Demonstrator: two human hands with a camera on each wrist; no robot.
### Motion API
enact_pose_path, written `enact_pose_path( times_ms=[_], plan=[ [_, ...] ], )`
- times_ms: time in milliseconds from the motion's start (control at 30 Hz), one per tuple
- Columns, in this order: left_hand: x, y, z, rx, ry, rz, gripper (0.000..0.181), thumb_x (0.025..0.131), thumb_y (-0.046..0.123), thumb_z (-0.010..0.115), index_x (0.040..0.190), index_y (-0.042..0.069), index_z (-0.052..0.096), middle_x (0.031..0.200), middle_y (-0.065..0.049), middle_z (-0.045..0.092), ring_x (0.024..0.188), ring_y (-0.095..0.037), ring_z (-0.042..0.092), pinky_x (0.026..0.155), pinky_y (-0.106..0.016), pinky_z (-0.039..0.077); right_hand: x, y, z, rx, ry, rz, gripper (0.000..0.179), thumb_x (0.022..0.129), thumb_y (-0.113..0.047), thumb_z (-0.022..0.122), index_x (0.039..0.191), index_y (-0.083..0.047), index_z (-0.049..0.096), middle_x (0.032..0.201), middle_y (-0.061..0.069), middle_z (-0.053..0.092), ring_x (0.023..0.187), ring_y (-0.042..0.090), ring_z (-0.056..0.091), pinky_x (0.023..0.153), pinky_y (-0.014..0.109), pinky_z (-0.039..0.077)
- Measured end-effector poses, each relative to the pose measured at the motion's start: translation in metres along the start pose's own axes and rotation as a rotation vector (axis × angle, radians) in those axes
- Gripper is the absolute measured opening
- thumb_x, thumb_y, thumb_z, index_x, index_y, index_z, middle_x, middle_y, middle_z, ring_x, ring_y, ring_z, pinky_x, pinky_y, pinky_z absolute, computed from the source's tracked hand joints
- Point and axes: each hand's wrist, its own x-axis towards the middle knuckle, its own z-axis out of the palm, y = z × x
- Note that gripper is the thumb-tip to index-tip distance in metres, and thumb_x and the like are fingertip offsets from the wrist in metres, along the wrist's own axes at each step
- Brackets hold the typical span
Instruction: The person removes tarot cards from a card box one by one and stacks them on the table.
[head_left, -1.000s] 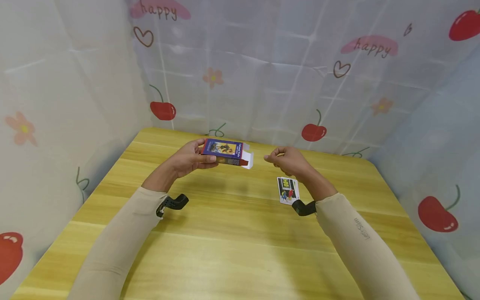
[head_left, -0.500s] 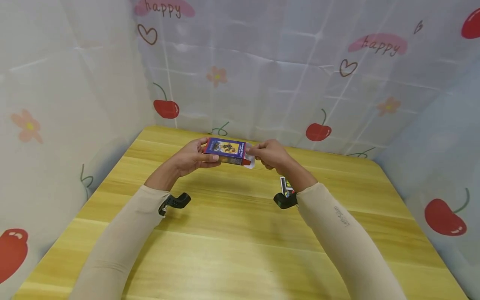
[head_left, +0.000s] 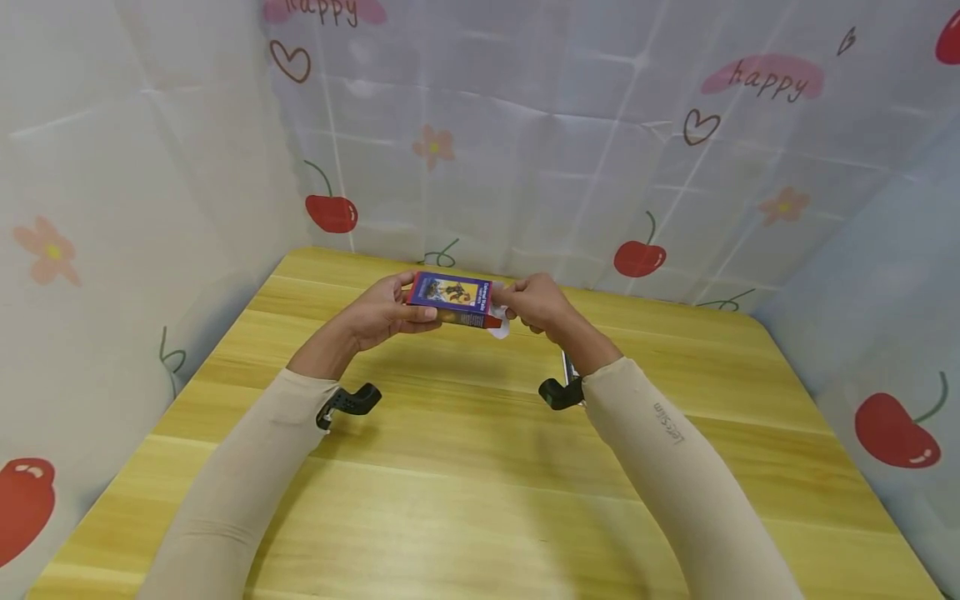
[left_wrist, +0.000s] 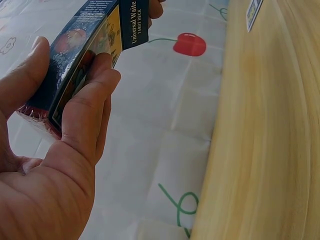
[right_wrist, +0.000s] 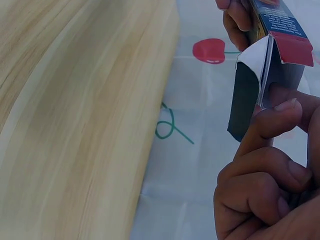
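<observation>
My left hand grips a tarot card box, thumb along its near side and fingers around the far side. The box is held above the table, lying nearly flat, with its lid end open to the right. In the right wrist view a dark end flap hangs open and thin pale card edges show in the opening. My right hand has its thumb inside the opening and its index finger against the edges, pinching the cards; the other fingers are curled. The contact is partly hidden.
A few cards lie on the wooden table, mostly hidden behind the right wrist in the head view. Printed sheeting rises behind the table and at both sides. Black wrist mounts stick out from the sleeves.
My right hand has moved left from beside the box to its open end, with its fingertips now at the opening. The left hand and box have stayed almost in place.
</observation>
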Motion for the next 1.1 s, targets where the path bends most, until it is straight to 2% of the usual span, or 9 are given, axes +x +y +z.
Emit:
enact_pose_path(
  times_ms=[333,667,933,1100],
  plan=[
    [-0.001,0.000,0.001,0.001,-0.005,0.000,0.071,0.092,-0.004,0.062,0.151,0.007,0.025,0.128,-0.015,0.053,0.107,-0.020,0.065,0.094,-0.040,0.058,0.000,0.000,0.000,-0.002,-0.013,0.009,0.029,0.091,-0.032,0.065,0.084,-0.004,0.069,0.065,-0.001,0.054,0.045,0.010,0.022,0.045,0.025,0.018],
    [-0.002,0.001,-0.001,-0.008,-0.003,0.005,0.070,0.093,-0.004,0.061,0.152,0.008,0.025,0.125,-0.013,0.055,0.106,-0.019,0.066,0.094,-0.039,0.058,-0.004,0.008,-0.015,-0.026,-0.046,-0.004,0.032,0.093,-0.038,0.066,0.091,-0.007,0.069,0.067,-0.002,0.052,0.046,0.009,0.020,0.045,0.024,0.021],
    [-0.001,0.002,0.000,-0.006,0.003,0.003,0.070,0.093,-0.006,0.059,0.152,0.007,0.025,0.124,-0.013,0.056,0.105,-0.019,0.066,0.093,-0.038,0.059,-0.008,0.019,-0.028,-0.012,-0.074,-0.015,0.031,0.095,-0.038,0.063,0.099,-0.007,0.069,0.074,0.000,0.052,0.045,0.010,0.019,0.044,0.024,0.020],
    [-0.002,0.002,0.000,-0.008,0.006,0.003,0.070,0.093,-0.005,0.060,0.153,0.007,0.024,0.125,-0.012,0.055,0.106,-0.018,0.066,0.096,-0.041,0.057,-0.010,0.018,-0.027,0.018,-0.090,-0.016,0.034,0.097,-0.042,0.060,0.100,-0.009,0.068,0.068,-0.001,0.047,0.046,0.009,0.018,0.044,0.024,0.019]
  ],
)
